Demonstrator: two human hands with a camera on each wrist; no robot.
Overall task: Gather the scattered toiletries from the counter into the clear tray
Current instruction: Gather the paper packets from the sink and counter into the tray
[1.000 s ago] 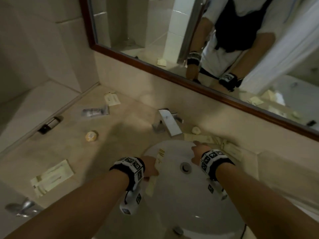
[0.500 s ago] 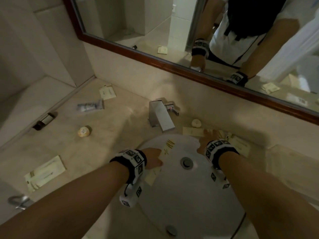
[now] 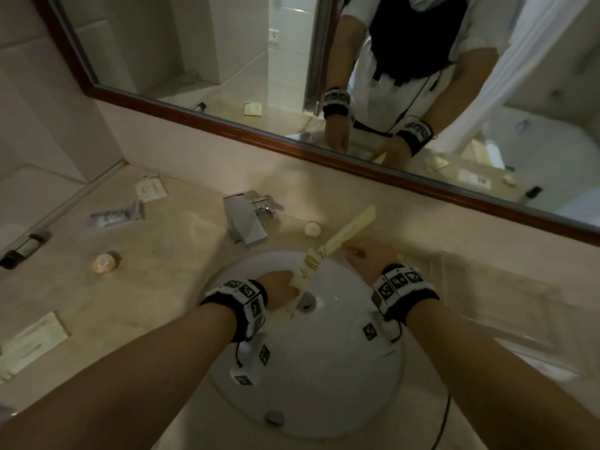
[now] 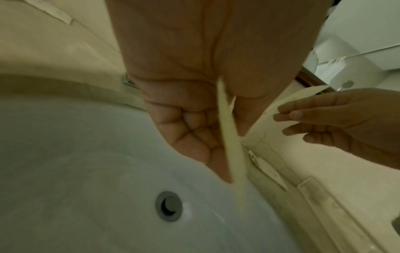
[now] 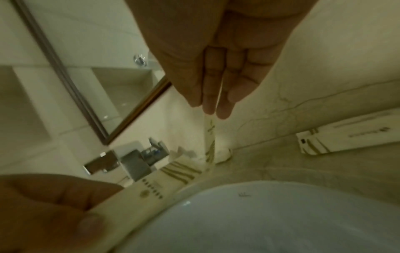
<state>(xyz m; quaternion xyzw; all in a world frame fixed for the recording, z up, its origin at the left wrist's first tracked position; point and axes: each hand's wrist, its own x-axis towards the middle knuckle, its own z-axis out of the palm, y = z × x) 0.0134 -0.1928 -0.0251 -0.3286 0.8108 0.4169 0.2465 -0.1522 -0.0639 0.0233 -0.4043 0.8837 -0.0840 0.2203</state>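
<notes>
Over the white sink (image 3: 324, 368) my left hand (image 3: 292, 284) grips a cream packet with gold stripes (image 3: 306, 271); the left wrist view shows that packet (image 4: 229, 137) edge-on in curled fingers. My right hand (image 3: 352, 250) pinches a long cream packet (image 3: 349, 232), lifted off the counter and pointing toward the mirror. The right wrist view shows this long packet (image 5: 211, 137) between thumb and fingers. The clear tray (image 3: 519, 297) lies blurred on the counter right of the sink. Another striped packet (image 5: 346, 135) rests flat by the wall.
A chrome faucet (image 3: 246, 219) stands behind the basin, a small white soap (image 3: 312, 228) beside it. Left of the sink lie a small packet (image 3: 151, 189), a tube (image 3: 115, 216), a round soap (image 3: 104, 263), a dark bottle (image 3: 24, 248) and a flat packet (image 3: 32, 339).
My right hand picked the long packet up from the counter behind the sink and raised it. My left hand, still holding its packet, shifted right over the basin.
</notes>
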